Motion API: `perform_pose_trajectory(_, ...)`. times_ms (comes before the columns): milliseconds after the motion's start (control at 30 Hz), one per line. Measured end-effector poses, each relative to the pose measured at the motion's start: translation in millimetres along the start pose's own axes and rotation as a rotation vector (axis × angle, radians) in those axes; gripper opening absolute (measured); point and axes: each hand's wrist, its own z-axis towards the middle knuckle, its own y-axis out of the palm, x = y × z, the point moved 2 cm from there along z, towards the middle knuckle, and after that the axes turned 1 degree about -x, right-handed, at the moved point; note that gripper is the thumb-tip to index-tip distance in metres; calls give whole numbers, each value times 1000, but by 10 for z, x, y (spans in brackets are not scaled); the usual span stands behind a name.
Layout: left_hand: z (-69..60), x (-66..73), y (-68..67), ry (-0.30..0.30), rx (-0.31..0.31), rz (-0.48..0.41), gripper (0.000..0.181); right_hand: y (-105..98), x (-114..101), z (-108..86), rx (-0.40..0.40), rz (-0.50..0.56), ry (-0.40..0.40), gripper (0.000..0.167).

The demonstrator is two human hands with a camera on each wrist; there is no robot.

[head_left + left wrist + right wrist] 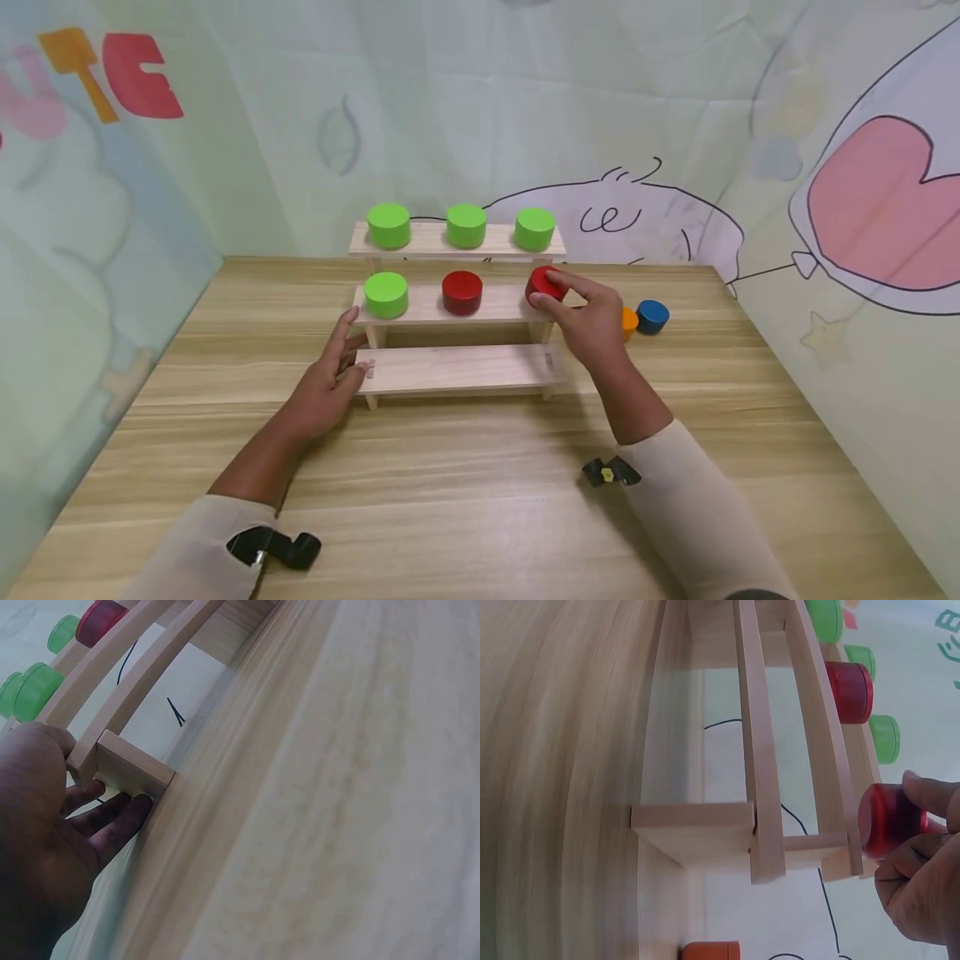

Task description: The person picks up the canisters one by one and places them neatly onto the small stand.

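Note:
A three-tier wooden display stand (457, 368) stands on the table. My right hand (594, 321) pinches a red round block (545, 283) between thumb and fingers at the right end of the middle tier; whether it bears on the tier is hard to tell. Another red round block (462, 293) sits mid-tier, with a green round block (386, 295) at the left end. Three more green blocks (466, 227) line the top tier. My left hand (327, 392) holds the stand's left end, thumb at the bottom tier and fingers against the side panel (135, 769).
Right of the stand, partly behind my right hand, lies an orange block (630, 322) beside a blue round block (652, 317). The wood-grain table (450, 500) runs back to a printed cloth backdrop (465, 100), which also hangs along both sides.

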Motion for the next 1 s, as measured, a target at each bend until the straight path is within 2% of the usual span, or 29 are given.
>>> perform_pose_trajectory(333,12,-35,4,-1,4,8,84,106,-4,34,-34,27,36,43)
perform_pose_trajectory(1000,8,-13,5,-1,-3,1,85,154,23,29,-60,-75,-58,47)
